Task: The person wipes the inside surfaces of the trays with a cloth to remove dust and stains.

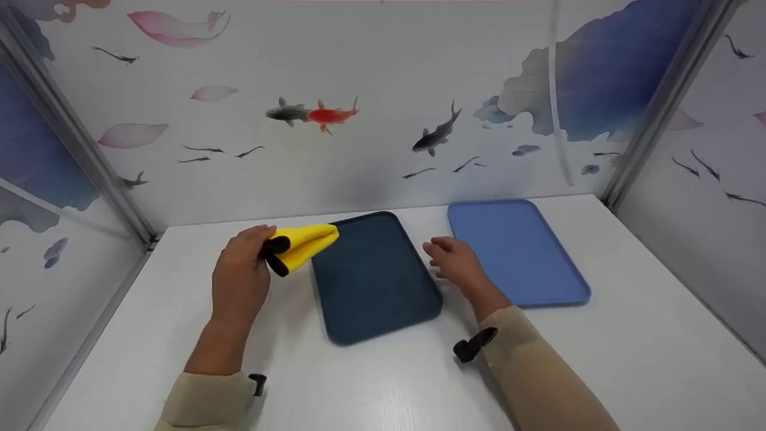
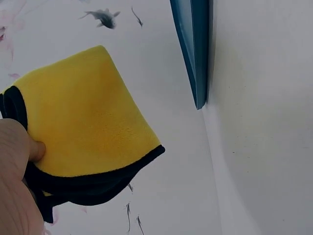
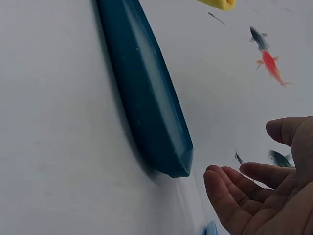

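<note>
A folded yellow cloth point(image 1: 308, 242) with a black edge is pinched in the left hand point(image 1: 241, 272), held above the table by the left side of a dark blue-green tray point(image 1: 377, 278). In the left wrist view the cloth point(image 2: 88, 117) hangs in layers, the thumb of the left hand point(image 2: 17, 171) against it. The right hand point(image 1: 458, 263) hovers empty between the dark tray and a lighter blue tray point(image 1: 520, 251). Its fingers are loosely bent and apart in the right wrist view, where the hand point(image 3: 269, 191) is beside the dark tray point(image 3: 146, 93).
Both trays lie flat on the white table point(image 1: 371, 383), with nothing on them in sight. White panels point(image 1: 359, 54) printed with fish and petals stand behind and at both sides, joined by metal posts at the corners.
</note>
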The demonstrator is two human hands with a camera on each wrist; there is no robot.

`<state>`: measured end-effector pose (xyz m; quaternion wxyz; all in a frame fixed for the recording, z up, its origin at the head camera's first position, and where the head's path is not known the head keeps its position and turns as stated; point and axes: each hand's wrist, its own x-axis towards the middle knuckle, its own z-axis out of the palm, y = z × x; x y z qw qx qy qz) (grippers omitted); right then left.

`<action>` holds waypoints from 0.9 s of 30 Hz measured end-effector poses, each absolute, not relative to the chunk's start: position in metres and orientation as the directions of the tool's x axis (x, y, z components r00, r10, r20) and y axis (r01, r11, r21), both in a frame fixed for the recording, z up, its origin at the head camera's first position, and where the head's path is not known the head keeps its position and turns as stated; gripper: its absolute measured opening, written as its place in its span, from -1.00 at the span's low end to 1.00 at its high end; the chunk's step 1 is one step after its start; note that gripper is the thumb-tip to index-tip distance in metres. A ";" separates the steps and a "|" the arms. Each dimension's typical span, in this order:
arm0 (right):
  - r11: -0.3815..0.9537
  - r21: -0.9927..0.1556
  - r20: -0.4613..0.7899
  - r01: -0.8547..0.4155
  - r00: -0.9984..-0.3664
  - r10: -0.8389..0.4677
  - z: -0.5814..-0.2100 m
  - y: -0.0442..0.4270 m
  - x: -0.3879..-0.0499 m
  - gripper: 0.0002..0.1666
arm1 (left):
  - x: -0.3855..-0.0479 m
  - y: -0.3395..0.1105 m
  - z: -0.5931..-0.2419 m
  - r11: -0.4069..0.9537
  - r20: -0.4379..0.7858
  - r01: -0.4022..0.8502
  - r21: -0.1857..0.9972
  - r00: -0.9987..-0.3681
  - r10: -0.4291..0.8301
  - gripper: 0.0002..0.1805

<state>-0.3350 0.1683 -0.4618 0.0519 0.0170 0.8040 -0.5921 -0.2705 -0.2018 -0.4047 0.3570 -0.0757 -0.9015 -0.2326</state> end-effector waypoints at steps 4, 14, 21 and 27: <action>0.348 -0.928 -0.157 0.133 -0.987 -0.043 -0.469 0.165 -0.337 -0.22 | -0.270 -0.203 -0.404 0.885 0.677 0.287 0.367 -0.734 -0.043 -0.56; 0.382 -0.916 -0.154 0.121 -0.986 -0.056 -0.477 0.162 -0.339 -0.29 | -0.269 -0.210 -0.404 0.886 0.670 0.269 0.378 -0.740 -0.061 -0.57; 0.470 -0.880 -0.125 0.070 -0.989 -0.086 -0.480 0.163 -0.341 -0.48 | -0.269 -0.211 -0.405 0.885 0.662 0.262 0.385 -0.746 -0.067 -0.57; 0.529 -0.848 -0.082 0.011 -0.991 -0.110 -0.481 0.166 -0.342 -0.54 | -0.271 -0.213 -0.408 0.882 0.680 0.289 0.372 -0.731 -0.047 -0.58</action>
